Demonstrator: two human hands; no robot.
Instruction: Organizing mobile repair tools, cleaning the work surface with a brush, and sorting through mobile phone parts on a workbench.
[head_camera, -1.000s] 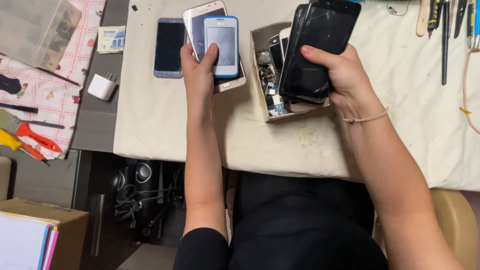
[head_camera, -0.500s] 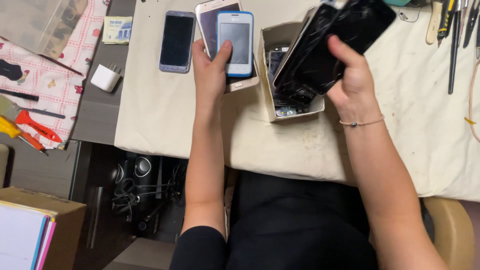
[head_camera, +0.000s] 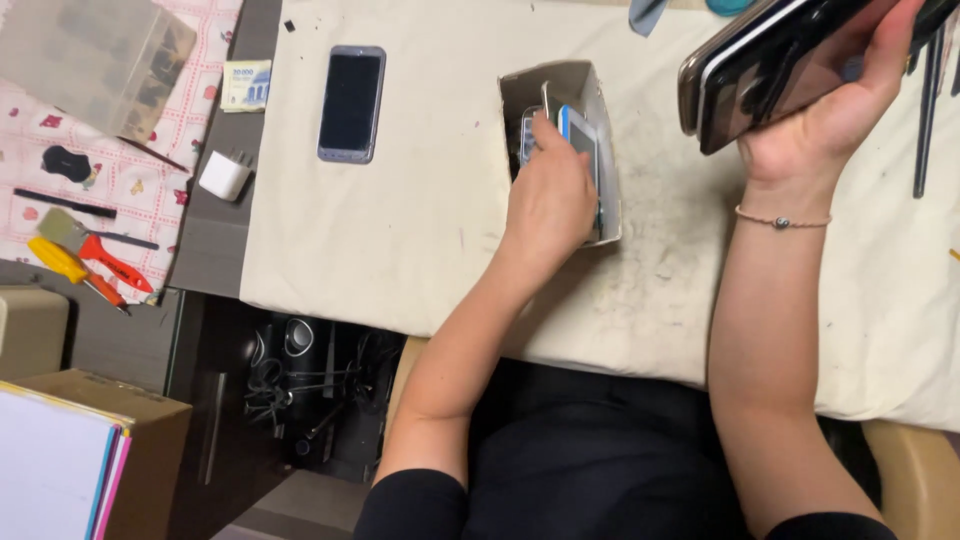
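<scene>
Blue-edged white phone (head_camera: 580, 150) held upright in left hand (head_camera: 550, 205) grip, inside small open cardboard box (head_camera: 608, 190) on table (head_camera: 420, 230). Right hand (head_camera: 815, 120) grip closed on stack of dark phones (head_camera: 775, 65), raised well right of box. Best lowered slowly, clear of box walls.

Open cloth (head_camera: 420, 230) lies between the grey phone (head_camera: 351, 103) and the seemingly crowded cardboard box (head_camera: 604, 150).

At frame centre our left hand (head_camera: 550, 205) reached into the small cardboard box (head_camera: 608, 170), gripping a blue-edged phone (head_camera: 582, 145) standing in it. At upper right our right hand (head_camera: 830, 110) held a stack of dark phones (head_camera: 770, 65) aloft. 1 grey phone (head_camera: 352, 102) lay flat on the cream cloth (head_camera: 420, 230), upper left of the box.
</scene>
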